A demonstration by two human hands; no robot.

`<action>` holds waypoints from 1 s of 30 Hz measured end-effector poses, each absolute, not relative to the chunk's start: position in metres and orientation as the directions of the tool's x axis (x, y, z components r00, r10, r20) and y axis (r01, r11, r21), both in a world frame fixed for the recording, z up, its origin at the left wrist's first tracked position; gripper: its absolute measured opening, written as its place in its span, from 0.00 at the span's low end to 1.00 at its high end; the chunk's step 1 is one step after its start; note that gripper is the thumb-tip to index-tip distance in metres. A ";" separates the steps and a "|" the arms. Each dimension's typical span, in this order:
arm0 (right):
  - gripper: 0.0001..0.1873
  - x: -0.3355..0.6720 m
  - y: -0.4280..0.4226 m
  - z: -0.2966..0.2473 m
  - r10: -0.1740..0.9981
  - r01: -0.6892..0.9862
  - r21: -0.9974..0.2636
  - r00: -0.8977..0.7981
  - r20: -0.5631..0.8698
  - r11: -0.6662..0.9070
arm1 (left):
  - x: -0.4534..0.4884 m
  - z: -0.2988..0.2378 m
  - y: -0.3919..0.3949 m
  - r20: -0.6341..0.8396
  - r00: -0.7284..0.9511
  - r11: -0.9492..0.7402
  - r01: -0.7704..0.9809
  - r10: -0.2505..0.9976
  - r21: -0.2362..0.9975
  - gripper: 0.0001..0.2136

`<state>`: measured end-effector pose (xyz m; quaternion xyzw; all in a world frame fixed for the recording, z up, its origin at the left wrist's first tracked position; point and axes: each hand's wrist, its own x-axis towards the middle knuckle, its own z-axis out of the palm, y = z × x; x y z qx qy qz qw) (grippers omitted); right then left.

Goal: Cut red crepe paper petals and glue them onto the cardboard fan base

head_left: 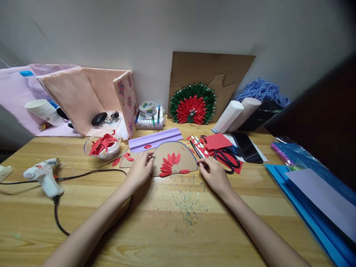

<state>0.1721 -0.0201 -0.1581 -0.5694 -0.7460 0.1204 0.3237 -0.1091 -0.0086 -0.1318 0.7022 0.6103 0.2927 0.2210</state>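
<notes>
Broadly, the table (161,230) is smooth, striped wood; mid-table lies a flat cardboard half-disc (184,160) bearing a fan of pointed red petals (167,166). The left hand (141,167) and right hand (215,173) bend their fingers at its opposite edges; whether either pinches it, I can't tell. Beyond the left forearm (102,211) sits a white glue gun (48,177); black-handled scissors (222,155) lie near the right hand.

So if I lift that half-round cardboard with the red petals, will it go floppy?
Probably not: the cardboard looks flat and crisp-edged. It's likely light, since it seems thin. The red petals could bend, though, because they look like small, thin pieces.
</notes>
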 end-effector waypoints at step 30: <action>0.05 0.220 0.008 -0.144 0.918 0.890 -0.425 0.020 0.397 0.164 | -0.074 -0.101 -0.018 0.174 0.138 -0.190 0.925 0.975 0.330 0.19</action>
